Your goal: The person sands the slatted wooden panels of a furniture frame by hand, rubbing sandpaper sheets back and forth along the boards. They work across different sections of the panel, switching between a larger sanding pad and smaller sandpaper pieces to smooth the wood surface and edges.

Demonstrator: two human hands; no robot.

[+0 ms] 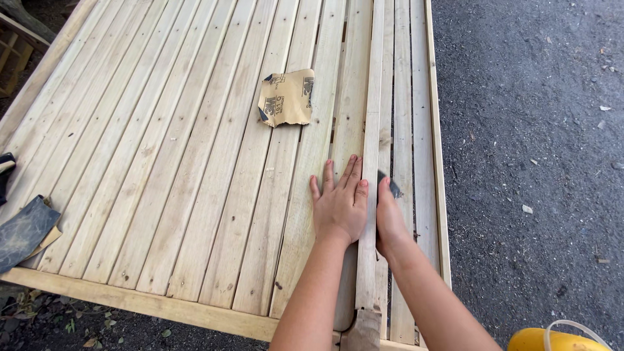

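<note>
My left hand (339,203) lies flat with fingers spread on the pale wooden slats, pressed against the left side of a narrow upright slat (371,130). On the right side of that slat, my right hand (390,218) is closed on a small dark piece of sandpaper (389,185) held against the wood. Both forearms come in from the bottom of the head view. The slat runs lengthwise along a large slatted wooden panel (182,162).
A folded tan sandpaper sheet (286,97) lies on the slats ahead. A dark sandpaper sheet (25,231) rests at the left edge. Dark gravel ground (533,130) lies to the right. A yellow container (559,340) sits at the bottom right.
</note>
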